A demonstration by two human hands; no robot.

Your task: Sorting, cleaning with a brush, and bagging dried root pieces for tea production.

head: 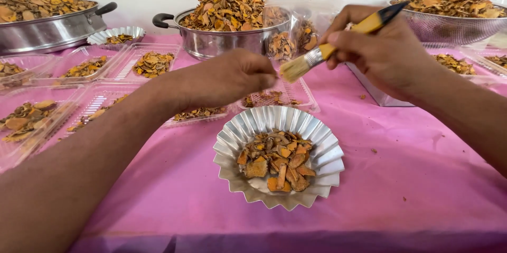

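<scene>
Near the centre of the frame the left hand (pixel 229 77) is closed into a loose fist, fingertips pinched together at its right edge; whatever small piece they may hold is too hidden to tell. Just to the right, the right hand (pixel 383 52) grips a paintbrush (pixel 338 41) with a yellow and dark handle, its pale bristles pointing down-left and almost touching the left fingertips. Below both hands, in the lower middle of the frame, a fluted foil dish (pixel 279 160) sits on the pink tablecloth (pixel 412 179) and holds a small heap of dried orange-brown slices (pixel 275 160). Behind the hands, at the top centre, a steel pot (pixel 216 39) with a black handle is piled high with the same dried slices. At the upper left a wide steel pan (pixel 47 31) is also full, and at the upper right stands a mesh colander (pixel 454 23) heaped with slices. Clear plastic trays (pixel 127 63) with smaller portions lie across the left side of the cloth, and a few crumbs are scattered on the cloth at the right.
</scene>
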